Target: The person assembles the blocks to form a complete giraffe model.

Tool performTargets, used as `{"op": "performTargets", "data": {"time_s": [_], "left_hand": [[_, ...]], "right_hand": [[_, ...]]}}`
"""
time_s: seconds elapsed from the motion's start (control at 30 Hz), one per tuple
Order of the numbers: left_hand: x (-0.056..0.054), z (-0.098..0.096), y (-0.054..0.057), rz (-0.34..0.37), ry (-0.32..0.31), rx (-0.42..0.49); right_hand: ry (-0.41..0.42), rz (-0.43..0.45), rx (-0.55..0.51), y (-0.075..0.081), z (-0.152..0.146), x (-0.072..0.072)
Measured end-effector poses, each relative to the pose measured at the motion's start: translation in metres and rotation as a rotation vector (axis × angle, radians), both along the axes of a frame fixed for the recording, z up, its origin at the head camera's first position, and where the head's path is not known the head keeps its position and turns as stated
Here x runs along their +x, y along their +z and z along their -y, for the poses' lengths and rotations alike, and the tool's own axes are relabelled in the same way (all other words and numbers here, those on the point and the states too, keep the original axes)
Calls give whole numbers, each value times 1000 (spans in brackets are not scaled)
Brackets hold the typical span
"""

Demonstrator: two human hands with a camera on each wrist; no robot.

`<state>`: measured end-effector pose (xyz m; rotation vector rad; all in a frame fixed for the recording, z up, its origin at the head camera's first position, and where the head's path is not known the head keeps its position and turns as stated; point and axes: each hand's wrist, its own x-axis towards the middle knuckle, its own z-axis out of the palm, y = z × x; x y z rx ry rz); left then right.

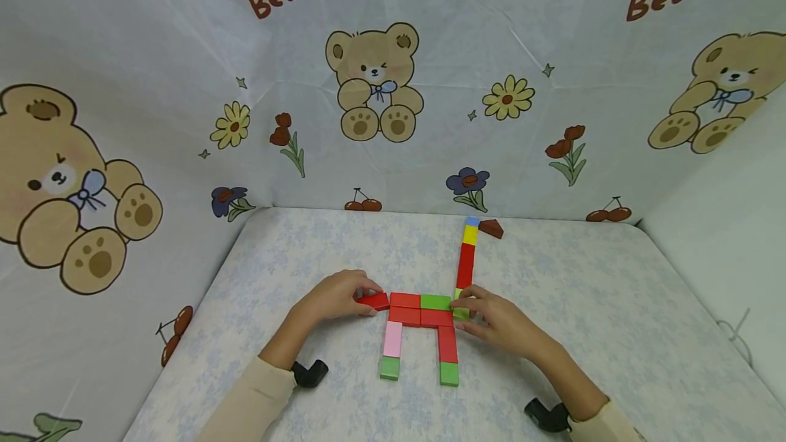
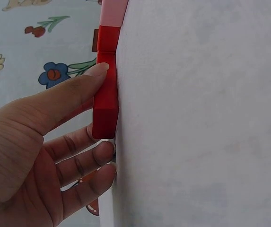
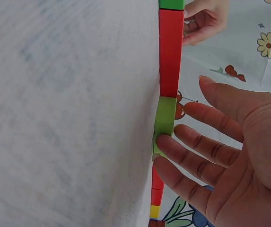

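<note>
My left hand point(image 1: 338, 295) pinches a red block point(image 1: 374, 301) between thumb and fingers at the left end of a flat block figure. In the left wrist view, the thumb lies along this block point(image 2: 106, 101). At the figure's right side is my right hand point(image 1: 499, 320), its fingers spread and fingertips touching a light green block point(image 3: 163, 120); its thumb stands apart from the blocks. Between the hands lie red blocks point(image 1: 405, 317) and a green block point(image 1: 435, 302). Two legs hang from them, a pink block point(image 1: 392, 340) and a red block point(image 1: 447, 345), each ending in green.
A column with a long red section point(image 1: 466, 266), a yellow block point(image 1: 470, 234) and a blue block point(image 1: 472, 222) runs toward the back. A brown angular block point(image 1: 491, 228) lies beside its top. A bear-print cloth point(image 1: 442, 155) hangs behind the pale tabletop point(image 1: 295, 244).
</note>
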<state>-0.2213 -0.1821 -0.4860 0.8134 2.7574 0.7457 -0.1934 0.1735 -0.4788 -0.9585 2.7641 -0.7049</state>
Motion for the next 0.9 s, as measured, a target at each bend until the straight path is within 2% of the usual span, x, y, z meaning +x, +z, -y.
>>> {"op": "performTargets", "data": {"time_s": [0.3,0.57,0.67,0.9], "left_hand": [[-1,-2,1,-8,-4,5],[-4,-1,2,15,0,19],[-5,2,1,36,35,37],[-10,20,0,110,177,94]], "right_hand": [[-12,-2,2,3,-1,2],[-20,5,9,5,-2,2],[-24,6,12,5,-2,1],[-50,4,-18,4,0,2]]}}
